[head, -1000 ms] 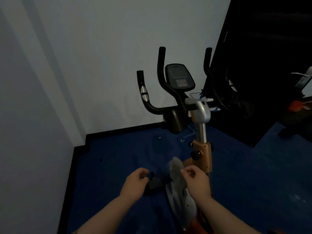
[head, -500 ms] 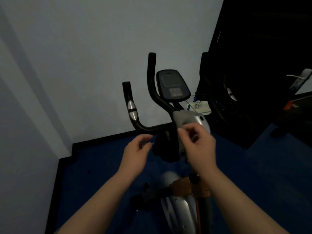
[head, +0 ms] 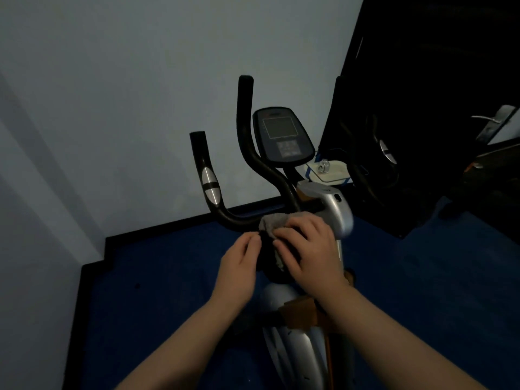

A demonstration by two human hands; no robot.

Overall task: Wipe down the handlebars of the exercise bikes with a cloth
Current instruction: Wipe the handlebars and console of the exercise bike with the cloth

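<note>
A pale wall (head: 112,108) fills the left side, meeting a blue floor (head: 157,305) edged by a dark skirting strip (head: 92,266). Further right, the black handlebar (head: 225,212) of the exercise bike (head: 295,347) rises in two uprights: a shorter outer one bearing a silver sensor pad (head: 210,185), and a taller inner one beside it. Their shared lower bar runs rightward toward the bike's middle post.

The left hand (head: 239,266) is raised just below that lower bar, fingers curled and pressed together; its fingertips (head: 250,240) meet the left edge of the grey cloth (head: 271,223), though the dim light leaves it unclear whether they truly pinch it or only touch it. The cloth is draped over the lower bar, close to where the bar joins the post, with part of it hanging down below.

The right hand (head: 306,251) lies on top of the cloth, its fingers bent over it and slightly apart, pressing it against the bar. Above the hands sits the console (head: 282,136) with its dark screen. Right of the hands is the silver post cover (head: 334,209), and beyond it a dark panel (head: 422,108) with a second, barely lit machine (head: 385,153).
</note>
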